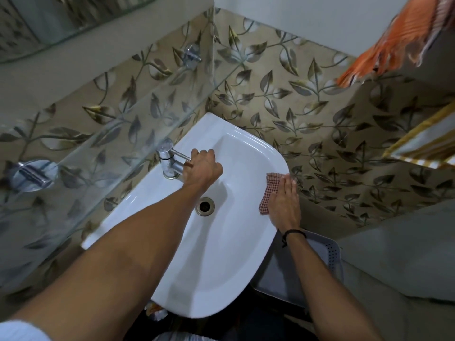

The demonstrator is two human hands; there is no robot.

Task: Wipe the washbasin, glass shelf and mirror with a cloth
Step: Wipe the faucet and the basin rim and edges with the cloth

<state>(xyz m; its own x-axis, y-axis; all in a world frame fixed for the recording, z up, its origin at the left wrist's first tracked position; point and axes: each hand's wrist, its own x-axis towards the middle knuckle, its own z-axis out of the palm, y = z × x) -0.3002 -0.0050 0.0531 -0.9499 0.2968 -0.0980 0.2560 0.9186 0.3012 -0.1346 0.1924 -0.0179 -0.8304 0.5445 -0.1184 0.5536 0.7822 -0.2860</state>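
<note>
Two arms outstretched, left hand (203, 168) curled round tap (168, 157) — right hand (284, 203) flat, pressing cloth (269, 190) onto washbasin (221, 254)

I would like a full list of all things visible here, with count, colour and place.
white ceramic washbasin: one, white, tiled corner.
chrome tap: one, silver, washbasin's back edge.
metal drain: one, silver, basin bottom.
clear glass shelf: one, transparent, above tap.
wall mirror: one, reflective, top left.
red checked cloth: one, red-white, washbasin's right rim.
orange striped towel: one, orange, top right.
yellow striped towel: one, yellow-white, right edge.
grey perforated basket: one, grey, below washbasin.
left hand: one, grips the tap.
right hand: one, flat on the cloth.
</note>
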